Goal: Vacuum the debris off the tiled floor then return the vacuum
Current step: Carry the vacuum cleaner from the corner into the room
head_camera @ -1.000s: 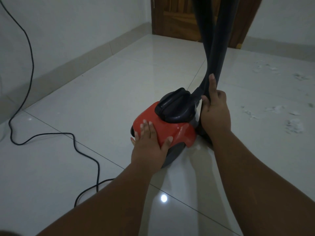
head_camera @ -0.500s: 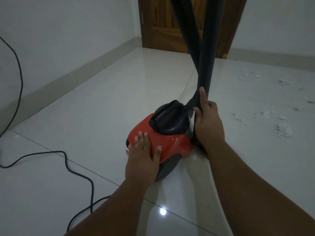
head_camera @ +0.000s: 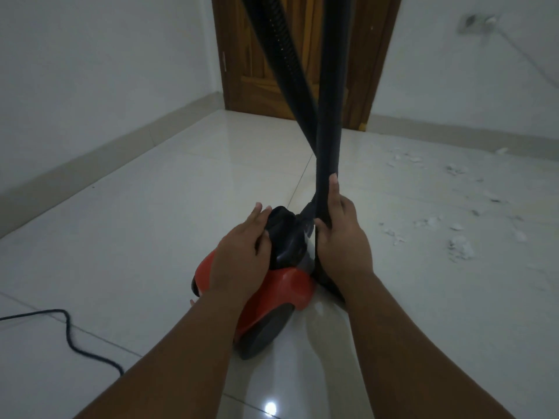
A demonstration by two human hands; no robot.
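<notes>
A red and black canister vacuum (head_camera: 281,293) sits on the glossy tiled floor (head_camera: 151,237) in front of me. My left hand (head_camera: 242,252) lies over its top beside the black carry handle (head_camera: 284,237), fingers fairly straight. My right hand (head_camera: 338,237) grips the black wand (head_camera: 329,122) just above the canister, index finger stretched up along it. The ribbed black hose (head_camera: 281,55) crosses behind the wand. White debris (head_camera: 459,249) is scattered over the tiles to the right.
A black power cord (head_camera: 69,334) snakes across the floor at the lower left. A wooden door (head_camera: 302,55) stands at the far end. White walls with grey skirting run along both sides, and a wall socket (head_camera: 475,22) with a cable sits upper right.
My left hand has slid from the rear of the red body forward to the black handle. The view has tilted up. My right hand keeps its grip on the wand.
</notes>
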